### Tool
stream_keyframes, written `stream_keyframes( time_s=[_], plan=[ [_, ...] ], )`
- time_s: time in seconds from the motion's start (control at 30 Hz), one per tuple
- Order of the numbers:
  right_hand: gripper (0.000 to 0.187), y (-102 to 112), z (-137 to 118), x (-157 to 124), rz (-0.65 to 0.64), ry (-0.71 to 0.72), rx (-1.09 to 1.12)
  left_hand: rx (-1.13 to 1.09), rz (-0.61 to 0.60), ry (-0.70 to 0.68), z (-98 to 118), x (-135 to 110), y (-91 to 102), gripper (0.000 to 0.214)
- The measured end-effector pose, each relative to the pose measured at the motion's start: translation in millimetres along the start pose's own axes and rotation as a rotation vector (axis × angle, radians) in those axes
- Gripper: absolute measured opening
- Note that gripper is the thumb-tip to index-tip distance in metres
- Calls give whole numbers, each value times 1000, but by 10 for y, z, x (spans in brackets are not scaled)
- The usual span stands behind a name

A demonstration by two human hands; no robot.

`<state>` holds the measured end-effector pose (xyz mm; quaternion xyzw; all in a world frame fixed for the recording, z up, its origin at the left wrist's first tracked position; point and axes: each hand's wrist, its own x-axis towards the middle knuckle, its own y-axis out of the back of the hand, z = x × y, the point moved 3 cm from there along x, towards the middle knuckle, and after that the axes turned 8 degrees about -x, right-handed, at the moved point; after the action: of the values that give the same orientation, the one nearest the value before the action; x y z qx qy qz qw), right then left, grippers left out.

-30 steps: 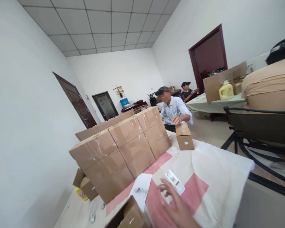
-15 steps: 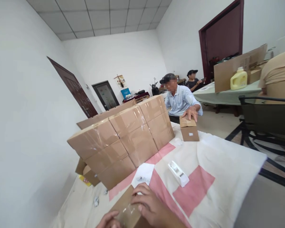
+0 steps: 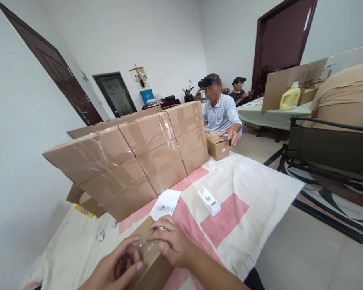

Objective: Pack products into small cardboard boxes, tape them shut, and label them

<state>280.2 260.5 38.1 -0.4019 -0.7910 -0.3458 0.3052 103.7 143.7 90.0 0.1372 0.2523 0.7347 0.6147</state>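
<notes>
A small brown cardboard box [image 3: 157, 269] with clear tape on its top lies at the near edge of the table. My right hand [image 3: 174, 243] rests on it, with bent fingers on the top face and the thumb by the right-hand edge. To the left, my left hand [image 3: 117, 264] is half curled beside the taped top. A gap shows between its thumb and forefinger, with nothing visible in it. Beyond the box lies a white paper sheet [image 3: 171, 198] with small crumpled bits on it. A white tape dispenser [image 3: 209, 201] stands to the right.
Stacked, taped cardboard boxes [image 3: 157, 161] form a wall across the table. At the far side a co-worker in a light shirt [image 3: 222, 114] has a hand by another small box [image 3: 218, 147]. Crumpled scraps [image 3: 101, 235] lie left. A dark chair [image 3: 329, 149] stands right.
The view has shifted right and down. My left hand has come further into view, with its fingers curled. The co-worker's box stands closer to the stack, and their hand has moved to its side.
</notes>
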Motion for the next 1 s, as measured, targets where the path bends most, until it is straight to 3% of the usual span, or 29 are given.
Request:
stream_keyframes(
  time_s=[0.2,0.47,0.63,0.77,0.87,1.0],
  plan=[
    [52,-8,19,-10,-15,-21,-11,51,84,-59,-60,198,23,49],
    [57,-35,81,-32,-81,-32,-41,150,206,-94,226,15,-30,46],
    [50,-48,120,-39,-79,-13,15,226,240,-123,283,-12,13,45],
    [44,-42,139,-39,-78,-15,52,383,278,-36,266,-7,22,48],
    [45,-41,126,-36,-83,-16,45,338,262,73,244,-8,-1,51],
    [49,-50,119,-25,-96,-31,28,278,288,81,257,3,-12,46]
  ],
)
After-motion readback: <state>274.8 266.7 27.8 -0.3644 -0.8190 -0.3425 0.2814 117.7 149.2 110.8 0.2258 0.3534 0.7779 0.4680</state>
